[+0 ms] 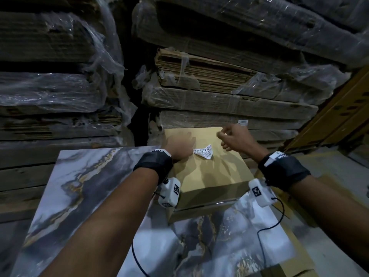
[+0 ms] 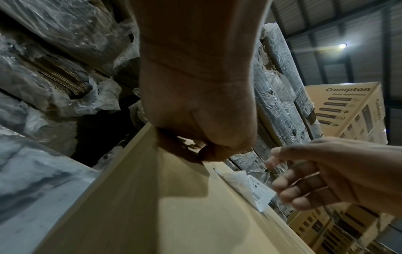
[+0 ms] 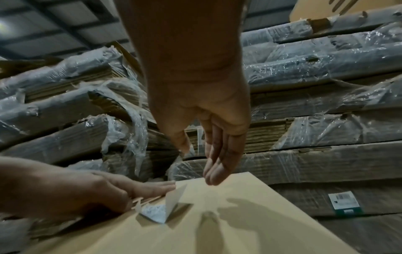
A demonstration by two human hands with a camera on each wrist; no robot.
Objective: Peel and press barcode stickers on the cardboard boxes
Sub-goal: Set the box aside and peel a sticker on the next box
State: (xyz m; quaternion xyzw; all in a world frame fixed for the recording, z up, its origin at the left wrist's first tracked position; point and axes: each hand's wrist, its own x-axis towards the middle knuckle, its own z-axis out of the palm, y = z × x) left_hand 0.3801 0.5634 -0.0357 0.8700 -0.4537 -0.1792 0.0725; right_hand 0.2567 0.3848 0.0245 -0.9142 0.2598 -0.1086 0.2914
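A plain brown cardboard box [image 1: 211, 176] lies on a marbled surface. My left hand [image 1: 180, 142] rests flat on the far left of the box's top, fingers straight [image 3: 139, 187]. Beside its thumb a white strip of barcode stickers [image 1: 203, 152] lies on the box, one end curled upright [image 3: 174, 195]. My right hand [image 1: 226, 136] hovers above the far right of the box's top, fingers relaxed and pointing down [image 3: 215, 165], holding nothing. In the left wrist view the strip [image 2: 252, 187] sits between the left thumb and the right hand [image 2: 326, 177].
Stacks of flattened cardboard in torn plastic wrap [image 1: 219, 80] rise just behind the box, one bearing a small label [image 3: 343, 201]. The marbled sheet [image 1: 79, 186] extends left and toward me. Printed cartons [image 2: 348, 106] stand to the right.
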